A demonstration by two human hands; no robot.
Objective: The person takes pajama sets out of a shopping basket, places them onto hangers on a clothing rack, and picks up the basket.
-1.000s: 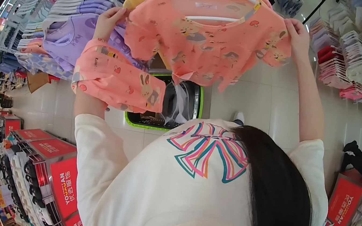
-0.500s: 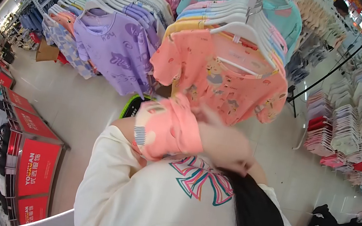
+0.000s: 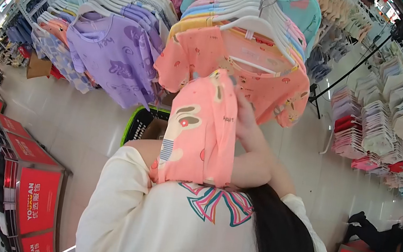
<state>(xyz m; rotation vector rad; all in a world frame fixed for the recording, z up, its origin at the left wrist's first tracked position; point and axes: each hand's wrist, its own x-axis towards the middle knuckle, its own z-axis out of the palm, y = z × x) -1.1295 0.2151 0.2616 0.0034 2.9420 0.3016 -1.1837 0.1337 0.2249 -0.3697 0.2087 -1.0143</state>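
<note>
A folded coral printed garment [image 3: 195, 130] stands upright before my chest, with a cartoon face and a striped patch showing. My right hand [image 3: 244, 117] grips its right edge, with the fingers partly behind the cloth. My left arm goes in behind the garment from the left, and that hand is hidden by the cloth. Just beyond hangs a coral short-sleeved top [image 3: 270, 92] with a similar print, on a white hanger [image 3: 262, 27] at the front of a row of tops. The garment overlaps its lower left part in view.
Purple tops [image 3: 112, 54] hang to the left. A green-rimmed black basket [image 3: 133, 125] is on the floor behind the garment. Red-panelled display stands [image 3: 37, 195] line the left side. Racks of small clothes [image 3: 380, 128] and a black tripod-like stand [image 3: 317, 97] are at right.
The coral garment has gone from bunched and low to taller and more upright. My right hand, blurred before, now rests at its right edge. The view has shifted slightly.
</note>
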